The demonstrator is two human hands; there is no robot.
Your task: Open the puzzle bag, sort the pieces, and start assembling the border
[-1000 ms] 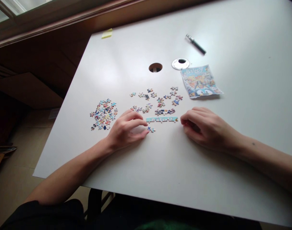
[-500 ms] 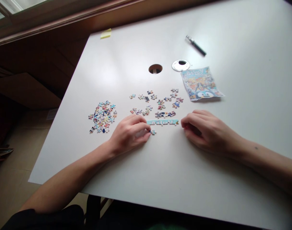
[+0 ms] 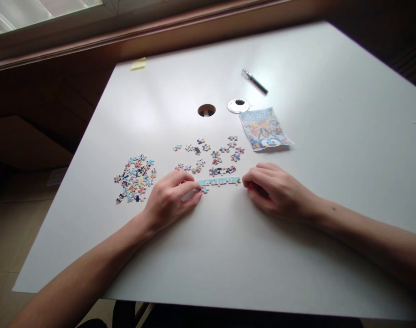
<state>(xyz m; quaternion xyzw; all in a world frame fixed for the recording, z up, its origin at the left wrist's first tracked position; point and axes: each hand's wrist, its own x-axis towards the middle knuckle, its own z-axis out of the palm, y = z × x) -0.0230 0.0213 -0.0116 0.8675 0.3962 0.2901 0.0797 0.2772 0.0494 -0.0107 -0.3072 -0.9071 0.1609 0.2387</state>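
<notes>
White bench (image 3: 296,255), matte, under a window sill; brown wall and tan floor off the left edge. Left hand (image 3: 170,200) pinches a small puzzle piece (image 3: 204,189) at the left end of the joined light-blue strip (image 3: 219,181). Right hand (image 3: 274,189) curled, fingertips at the strip's right end; can't tell if it grips anything. Loose pieces (image 3: 211,155) behind the strip, bigger pile (image 3: 134,177) left, near the edge. Reference picture (image 3: 264,129), pen (image 3: 255,81), cable hole (image 3: 206,110) farther back. Right and near bench bare.
</notes>
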